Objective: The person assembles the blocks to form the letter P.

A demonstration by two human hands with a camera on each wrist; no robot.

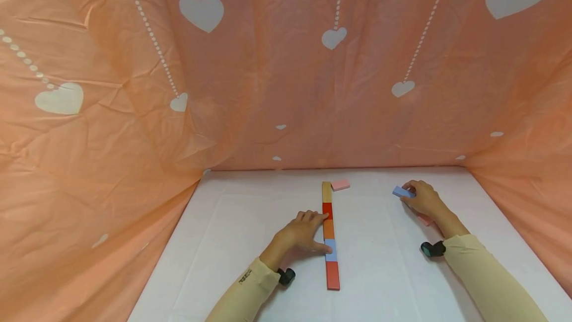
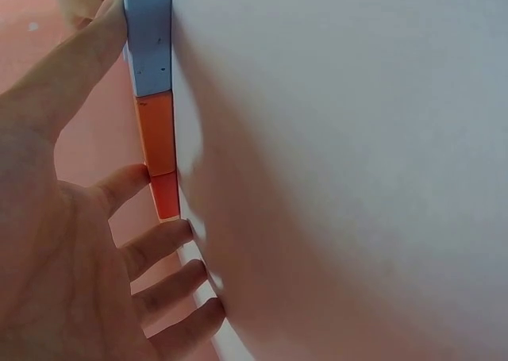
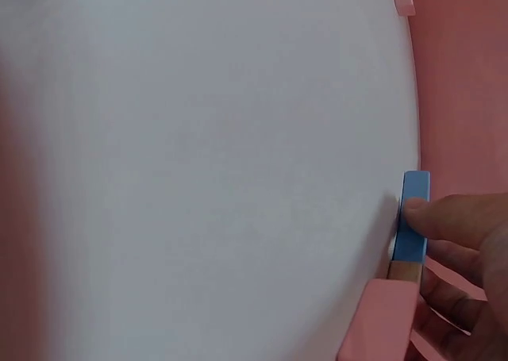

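Observation:
A straight row of flat blocks runs away from me: a near red block [image 1: 332, 276], a blue block [image 1: 330, 250], an orange block [image 1: 328, 229], a darker red block [image 1: 327, 207] and a yellow block [image 1: 327, 192] at the far end. Along its left side, my left hand [image 1: 300, 232] has its fingers spread, the thumb touching the blue block and the index finger at the darker red one. Over on the right, my right hand [image 1: 422, 198] pinches another blue block [image 3: 413, 186]. Beside that hand, the right wrist view shows a brown block [image 3: 405, 271] and a pink block [image 3: 381, 321].
Beside the far end of the row lies a pale pink block [image 1: 340, 185]. White cloth covers the table [image 1: 375, 272]. Orange sheeting with white hearts [image 1: 268, 78] hangs behind the table and at both sides.

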